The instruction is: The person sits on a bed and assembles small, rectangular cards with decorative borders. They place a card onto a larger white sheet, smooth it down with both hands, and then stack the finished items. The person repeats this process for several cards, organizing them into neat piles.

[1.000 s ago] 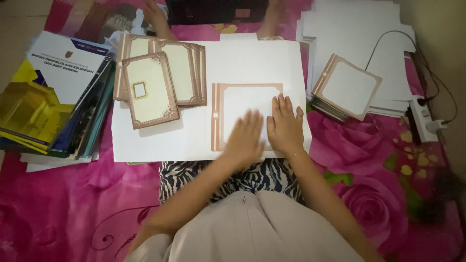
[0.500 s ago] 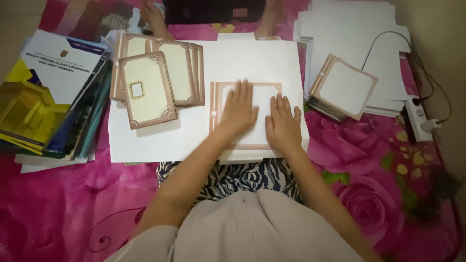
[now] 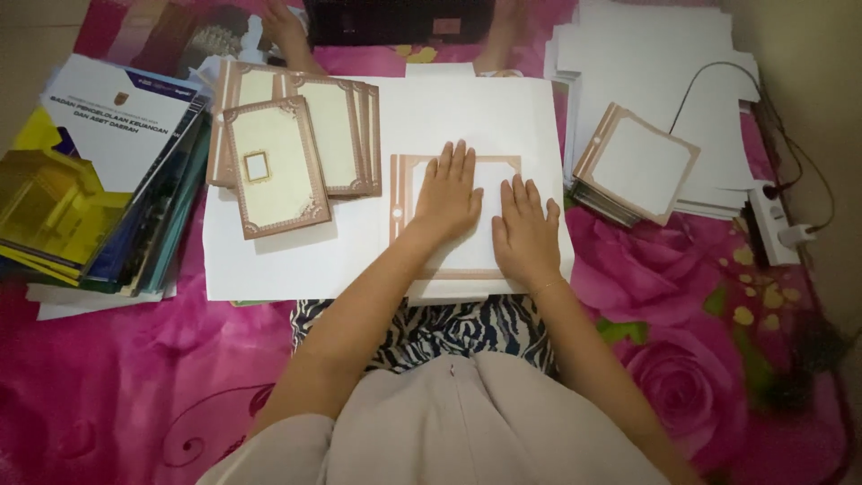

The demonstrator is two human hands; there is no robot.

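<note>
- Left hand [image 3: 446, 193]: flat, fingers spread, moved up since a second ago onto bordered sheet [image 3: 404, 193].
- Right hand [image 3: 523, 229]: flat, unmoved, pressing sheet's lower edge.
- Bordered sheet: on white board [image 3: 296, 269], being smoothed.

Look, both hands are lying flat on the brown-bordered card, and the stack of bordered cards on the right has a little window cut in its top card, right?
Not quite. The windowed card tops the stack to the left, the head view shows. The right stack has a plain top. The left hand and right hand do lie flat on the brown-bordered card.

The hands [image 3: 485, 211] hide most of the bordered card [image 3: 455, 216].
</note>
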